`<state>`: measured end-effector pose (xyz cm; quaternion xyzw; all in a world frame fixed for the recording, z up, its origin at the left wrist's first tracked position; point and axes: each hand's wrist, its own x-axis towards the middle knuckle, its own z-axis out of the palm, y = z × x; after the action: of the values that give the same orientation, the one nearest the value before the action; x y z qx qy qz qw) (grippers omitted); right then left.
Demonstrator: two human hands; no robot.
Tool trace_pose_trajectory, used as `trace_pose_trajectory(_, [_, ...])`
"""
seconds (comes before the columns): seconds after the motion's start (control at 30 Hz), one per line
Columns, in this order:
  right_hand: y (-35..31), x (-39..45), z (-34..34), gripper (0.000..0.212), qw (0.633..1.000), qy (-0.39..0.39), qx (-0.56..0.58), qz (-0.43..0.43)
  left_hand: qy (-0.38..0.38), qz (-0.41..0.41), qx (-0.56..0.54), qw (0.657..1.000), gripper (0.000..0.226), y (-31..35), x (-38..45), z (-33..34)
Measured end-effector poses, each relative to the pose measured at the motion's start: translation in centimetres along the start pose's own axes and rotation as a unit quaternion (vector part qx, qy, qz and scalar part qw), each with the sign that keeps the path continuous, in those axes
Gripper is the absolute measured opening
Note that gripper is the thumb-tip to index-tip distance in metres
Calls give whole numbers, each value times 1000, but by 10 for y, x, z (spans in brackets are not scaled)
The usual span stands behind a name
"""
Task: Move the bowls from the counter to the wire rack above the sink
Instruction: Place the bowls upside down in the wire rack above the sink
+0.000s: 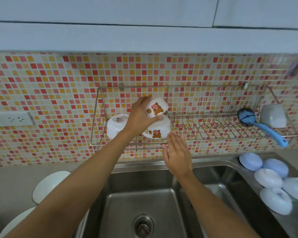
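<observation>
My left hand (139,117) grips a small white bowl with a bear print (156,107), held upside down just over a second bear-print bowl (157,131) that lies upside down in the wire rack (213,131). A plain white bowl (116,125) leans in the rack's left end. My right hand (177,153) hovers open, fingers spread, just below the rack's front rail. Several pale blue and white bowls (268,179) lie upside down on the counter at the right of the sink.
A blue brush (263,125) and a white cup (273,115) occupy the rack's right end. The steel double sink (144,203) lies below. White plates (50,185) sit on the left counter. A socket strip (10,119) is on the tiled wall.
</observation>
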<state>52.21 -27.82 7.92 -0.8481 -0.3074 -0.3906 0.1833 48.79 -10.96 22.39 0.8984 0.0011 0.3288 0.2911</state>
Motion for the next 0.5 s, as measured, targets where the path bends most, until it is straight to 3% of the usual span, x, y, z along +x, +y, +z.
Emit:
trace_pose_trajectory(0.2, [4, 0, 7, 42, 997, 67, 28, -20, -70, 107, 148, 981, 89, -26, 3, 30])
trace_pose_trajectory(0.5, [4, -1, 13, 39, 994, 97, 35, -19, -118, 136, 180, 967, 91, -48, 5, 51])
